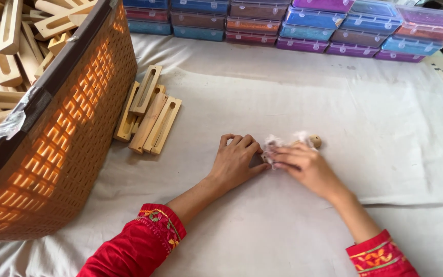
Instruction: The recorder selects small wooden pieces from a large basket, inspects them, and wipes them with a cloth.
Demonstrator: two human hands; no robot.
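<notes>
- Left hand (237,161) lies flat, fingers curled together, fingertips pressing the near end of a wooden piece (311,141).
- Right hand (303,164), fingers closed, clamps a white cloth (273,143) onto it.

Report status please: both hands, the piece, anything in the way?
Left hand flat, holding wooden piece down on cloth. Right hand pressing white rag on it. Slotted blocks lie well left, apart.

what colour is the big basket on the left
Orange-brown woven basket with a dark rim, seen in the head view.
</notes>
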